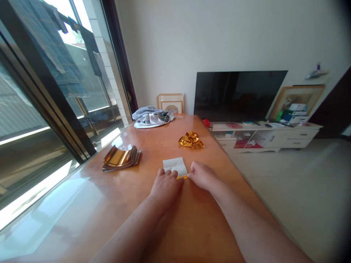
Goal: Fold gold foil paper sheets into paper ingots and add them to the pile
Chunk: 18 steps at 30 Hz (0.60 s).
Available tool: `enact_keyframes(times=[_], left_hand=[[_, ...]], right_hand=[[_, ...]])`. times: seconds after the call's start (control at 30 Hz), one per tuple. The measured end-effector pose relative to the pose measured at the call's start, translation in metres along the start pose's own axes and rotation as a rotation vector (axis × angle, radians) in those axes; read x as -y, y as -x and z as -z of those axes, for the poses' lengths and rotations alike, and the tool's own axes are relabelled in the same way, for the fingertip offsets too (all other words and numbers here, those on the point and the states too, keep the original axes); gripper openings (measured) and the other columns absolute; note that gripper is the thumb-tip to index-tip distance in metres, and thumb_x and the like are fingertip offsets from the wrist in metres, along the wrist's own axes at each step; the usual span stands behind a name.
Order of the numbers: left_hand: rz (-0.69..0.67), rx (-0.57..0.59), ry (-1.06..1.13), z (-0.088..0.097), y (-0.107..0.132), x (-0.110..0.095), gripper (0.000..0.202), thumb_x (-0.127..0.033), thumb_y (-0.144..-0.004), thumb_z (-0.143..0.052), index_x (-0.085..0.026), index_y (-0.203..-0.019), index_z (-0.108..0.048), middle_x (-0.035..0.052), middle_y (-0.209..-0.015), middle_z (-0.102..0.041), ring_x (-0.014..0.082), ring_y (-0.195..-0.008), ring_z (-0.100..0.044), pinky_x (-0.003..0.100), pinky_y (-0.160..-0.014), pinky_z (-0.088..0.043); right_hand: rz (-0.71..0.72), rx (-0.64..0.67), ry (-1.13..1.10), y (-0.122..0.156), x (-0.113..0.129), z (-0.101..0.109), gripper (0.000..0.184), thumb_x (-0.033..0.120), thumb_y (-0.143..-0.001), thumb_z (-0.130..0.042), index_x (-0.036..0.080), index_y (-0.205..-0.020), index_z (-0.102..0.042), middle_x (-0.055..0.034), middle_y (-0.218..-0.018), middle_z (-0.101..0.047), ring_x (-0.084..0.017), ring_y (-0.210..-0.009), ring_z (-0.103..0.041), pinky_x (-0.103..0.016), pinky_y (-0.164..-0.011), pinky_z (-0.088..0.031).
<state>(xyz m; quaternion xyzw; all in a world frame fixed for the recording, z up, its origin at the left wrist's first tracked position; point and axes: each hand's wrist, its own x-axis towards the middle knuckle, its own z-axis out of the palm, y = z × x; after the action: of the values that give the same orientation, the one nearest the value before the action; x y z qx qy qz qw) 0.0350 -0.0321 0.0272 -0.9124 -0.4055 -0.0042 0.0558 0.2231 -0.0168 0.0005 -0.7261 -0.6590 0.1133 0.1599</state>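
Observation:
Both my hands rest on a folded sheet of paper (174, 166) near the middle of a wooden table (131, 186). Its upper side is white, and a gold strip shows along its near edge. My left hand (166, 188) presses on the lower left of the sheet, hiding part of it. My right hand (201, 175) meets the sheet's right corner with its fingertips. To the left lies a stack of gold foil sheets (120, 159), its top sheet curling upward. A crumpled gold foil ball (191, 140) sits farther ahead.
A grey cloth bundle (152, 117) lies at the table's far end, before a leaning picture frame (170, 104). Glass doors (49, 109) run along the left. A black television (240, 95) stands on a white cabinet (263, 137) at the right.

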Motion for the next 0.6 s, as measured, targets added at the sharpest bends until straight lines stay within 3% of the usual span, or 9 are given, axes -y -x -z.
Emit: enact_keyframes(times=[0.1, 0.2, 0.33, 0.6], left_hand=[[0.014, 0.000, -0.002, 0.000, 0.002, 0.001, 0.031, -0.027, -0.097, -0.042, -0.027, -0.108, -0.071, 0.0115, -0.102, -0.063, 0.0275, -0.093, -0.055, 0.044, -0.085, -0.034], [0.017, -0.010, -0.006, 0.000, 0.003, 0.002, 0.033, -0.027, -0.097, -0.041, -0.029, -0.114, -0.070, 0.0115, -0.104, -0.062, 0.0278, -0.093, -0.055, 0.043, -0.084, -0.035], [0.016, -0.016, -0.008, -0.001, 0.006, 0.002, 0.032, -0.028, -0.096, -0.044, -0.029, -0.116, -0.068, 0.0113, -0.105, -0.062, 0.0276, -0.093, -0.054, 0.043, -0.083, -0.034], [0.017, -0.072, 0.048, -0.009, 0.024, 0.014, 0.029, -0.027, -0.097, -0.043, -0.030, -0.109, -0.069, 0.0081, -0.102, -0.062, 0.0264, -0.095, -0.053, 0.042, -0.082, -0.032]], right_hand=[[0.067, -0.048, -0.012, 0.003, 0.004, 0.000, 0.009, 0.032, -0.087, -0.062, 0.025, -0.085, -0.057, -0.0001, -0.089, -0.069, -0.017, -0.078, -0.059, -0.027, -0.058, -0.025], [0.084, -0.031, 0.024, 0.004, 0.009, -0.003, 0.016, 0.039, -0.093, -0.054, 0.025, -0.086, -0.057, -0.0007, -0.089, -0.071, -0.017, -0.077, -0.062, -0.028, -0.057, -0.024], [0.053, 0.023, 0.093, 0.005, 0.012, -0.008, 0.027, 0.051, -0.091, -0.058, 0.024, -0.087, -0.059, -0.0048, -0.089, -0.073, -0.021, -0.080, -0.065, -0.028, -0.057, -0.026], [0.019, 0.042, 0.140, 0.005, 0.013, -0.008, 0.032, 0.056, -0.091, -0.055, 0.024, -0.088, -0.058, -0.0042, -0.092, -0.073, -0.020, -0.080, -0.066, -0.028, -0.058, -0.029]])
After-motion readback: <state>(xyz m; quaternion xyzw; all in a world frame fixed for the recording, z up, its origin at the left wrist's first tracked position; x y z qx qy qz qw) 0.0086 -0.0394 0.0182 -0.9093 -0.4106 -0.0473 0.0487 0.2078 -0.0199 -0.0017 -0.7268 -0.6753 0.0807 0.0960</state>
